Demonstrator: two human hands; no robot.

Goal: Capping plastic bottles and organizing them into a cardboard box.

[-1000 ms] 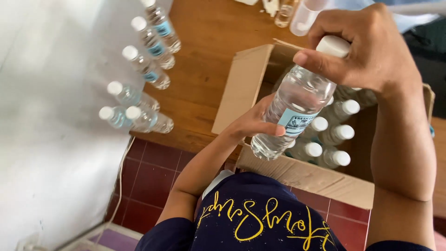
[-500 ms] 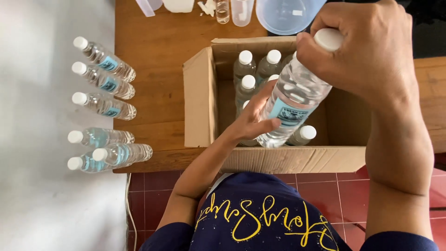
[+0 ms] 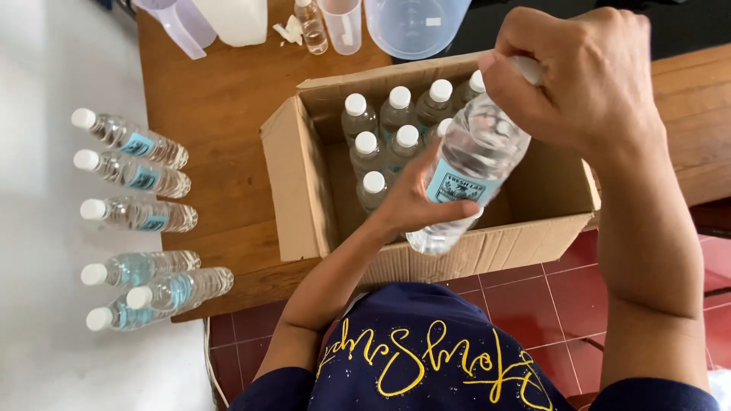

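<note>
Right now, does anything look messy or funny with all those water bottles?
Mostly tidy. Two of the six bottles on the table lean against each other instead of standing in line, and a crumpled white scrap sits by the cups. The held bottle is tilted over the box, gripped by left hand and right hand.

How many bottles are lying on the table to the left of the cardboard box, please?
6: three bottles side by side in the upper group, three more bunched below, along the table edge left of the box.

My left hand [image 3: 415,202] cupped, fingers curled (palm up), forearm angled in from lower left. My right hand [image 3: 582,72] clenched from above, wrist bent, forearm dropping straight down.
</note>
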